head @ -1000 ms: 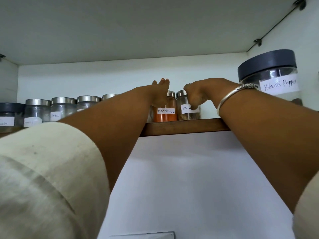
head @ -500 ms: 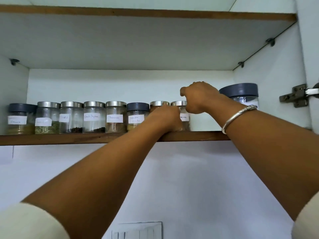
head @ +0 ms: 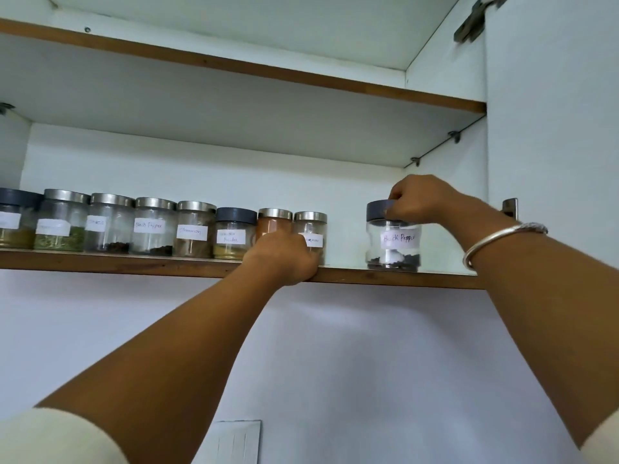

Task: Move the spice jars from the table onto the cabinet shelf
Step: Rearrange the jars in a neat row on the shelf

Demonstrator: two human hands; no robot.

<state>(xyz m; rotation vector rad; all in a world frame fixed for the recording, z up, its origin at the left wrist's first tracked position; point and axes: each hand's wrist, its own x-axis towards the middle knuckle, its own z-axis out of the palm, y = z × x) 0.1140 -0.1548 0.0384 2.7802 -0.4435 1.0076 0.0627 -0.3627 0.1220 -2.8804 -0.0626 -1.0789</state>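
Spice jars (head: 187, 229) are lined along the cabinet shelf (head: 100, 261) — much is judged done, the desk being unseen. The Black Pepper jar (head: 393, 244), apart at right, is gripped by its lid in the right hand (head: 418, 199). The left hand (head: 281, 259) is curled before the orange-powder jar (head: 273, 222); its hold cannot be told. White wall (head: 368, 363) lies below.

The only view comes from a wide-angle camera worn on the head, set below the cabinet shelf (head: 385, 278) and tilted upward, so the shelf's brown front edge crosses mid-picture and the underside of the upper shelf (head: 234, 108) fills the top. It faces the cabinet's back wall nearly square on, with a hinge (head: 471, 23) at the upper right. It is within arm's reach: both forearms rise from the bottom corners to the left hand (head: 284, 259) at the shelf edge and the right hand (head: 418, 199) gripping the wide jar (head: 393, 244) by its lid
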